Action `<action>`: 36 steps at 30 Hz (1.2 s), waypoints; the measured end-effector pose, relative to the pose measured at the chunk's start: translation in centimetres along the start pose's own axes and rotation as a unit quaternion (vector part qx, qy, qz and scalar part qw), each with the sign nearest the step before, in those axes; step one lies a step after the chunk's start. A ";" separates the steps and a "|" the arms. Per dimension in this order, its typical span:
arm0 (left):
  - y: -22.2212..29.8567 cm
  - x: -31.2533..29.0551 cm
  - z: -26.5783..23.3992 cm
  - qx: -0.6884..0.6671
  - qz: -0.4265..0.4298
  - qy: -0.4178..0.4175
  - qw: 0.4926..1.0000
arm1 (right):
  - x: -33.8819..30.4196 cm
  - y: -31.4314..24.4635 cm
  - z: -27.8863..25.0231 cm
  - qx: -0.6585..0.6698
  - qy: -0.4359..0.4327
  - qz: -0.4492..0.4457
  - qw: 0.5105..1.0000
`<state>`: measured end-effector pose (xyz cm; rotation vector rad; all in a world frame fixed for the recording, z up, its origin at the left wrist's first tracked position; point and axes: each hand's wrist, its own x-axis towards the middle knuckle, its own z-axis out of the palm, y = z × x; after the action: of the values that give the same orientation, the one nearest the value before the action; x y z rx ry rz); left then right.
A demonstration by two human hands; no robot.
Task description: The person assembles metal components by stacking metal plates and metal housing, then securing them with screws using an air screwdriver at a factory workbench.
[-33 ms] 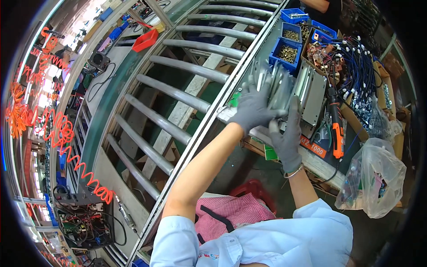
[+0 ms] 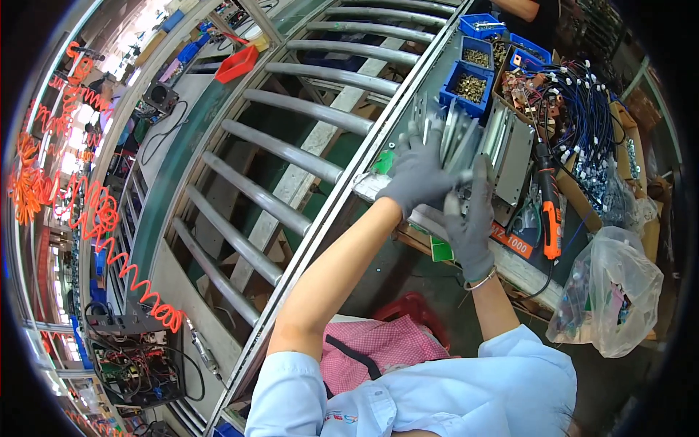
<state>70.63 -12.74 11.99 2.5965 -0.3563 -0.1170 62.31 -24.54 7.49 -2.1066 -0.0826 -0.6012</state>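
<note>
Both my hands wear grey gloves and are at the near edge of the workbench. My left hand [image 2: 421,175] lies palm down with its fingers spread against a cluster of upright shiny metal strips [image 2: 459,142], which are smeared by motion. My right hand [image 2: 471,229] is beside it on the right, fingers stretched upward and thumb apart, close to the strips' near right side. I cannot tell whether it touches them. Right of the strips stands a grey metal plate part [image 2: 512,162] with small holes along its edge. The left palm hides part of the strips.
Blue bins [image 2: 466,89] of small brass-coloured fasteners stand behind the strips. An orange-and-black electric screwdriver [image 2: 551,218], bundled blue-black wires [image 2: 582,109] and a clear plastic bag [image 2: 615,291] are at right. A roller conveyor [image 2: 291,156] runs along the left.
</note>
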 end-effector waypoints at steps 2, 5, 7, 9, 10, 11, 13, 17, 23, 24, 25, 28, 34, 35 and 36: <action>-1.8 1.4 0.1 -0.157 -0.015 0.027 0.987 | 1.0 -1.3 -0.7 -0.038 -0.004 -0.037 0.999; -5.2 2.1 -0.1 -0.313 -0.055 0.064 0.946 | 1.5 -1.7 -2.2 -0.076 -0.014 -0.070 0.995; -7.5 1.8 1.1 -0.218 -0.019 0.053 0.974 | 1.3 -1.9 -2.0 -0.092 -0.025 -0.111 0.989; -5.5 1.3 2.3 -0.111 0.052 0.028 0.992 | 0.8 -0.2 -2.1 -0.212 -0.055 -0.080 0.972; -4.7 1.0 2.4 -0.129 0.083 -0.008 0.988 | 0.7 0.4 -2.1 -0.215 -0.056 -0.079 0.972; -3.9 1.3 2.4 -0.110 0.125 0.008 0.986 | 0.7 1.1 -1.9 -0.209 -0.048 -0.077 0.974; -5.1 2.3 2.1 -0.157 0.135 0.055 0.977 | 0.7 0.9 -0.9 -0.183 -0.037 -0.079 0.979; -7.1 3.0 2.7 -0.336 0.002 0.035 0.941 | 0.5 -0.4 -1.3 -0.185 -0.049 -0.079 0.978; -2.2 1.5 0.0 -0.362 -0.062 -0.010 0.930 | -0.1 1.6 0.4 -0.272 -0.040 -0.058 0.960; -2.5 1.3 -0.1 -0.327 -0.041 -0.006 0.944 | -0.2 1.3 1.0 -0.261 -0.022 -0.051 0.964; -2.3 0.8 0.3 -0.295 -0.001 0.005 0.956 | -0.2 1.6 1.7 -0.264 0.000 -0.058 0.963; -3.1 0.9 1.0 -0.255 0.047 -0.004 0.966 | -1.0 0.6 1.3 -0.199 -0.015 -0.033 0.979; -4.9 4.2 3.7 -0.159 0.049 0.005 0.986 | 1.0 1.1 2.3 -0.279 -0.013 0.024 0.960; -5.1 4.4 3.5 -0.150 0.037 -0.037 0.987 | 0.9 1.2 2.5 -0.281 0.006 0.023 0.960; -5.3 4.4 3.4 -0.153 0.038 -0.034 0.987 | 1.1 1.1 2.5 -0.279 0.026 0.018 0.960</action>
<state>75.62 -11.09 6.34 2.2773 -0.4255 -0.2157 64.58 -23.35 5.96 -2.6262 0.1769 -0.7170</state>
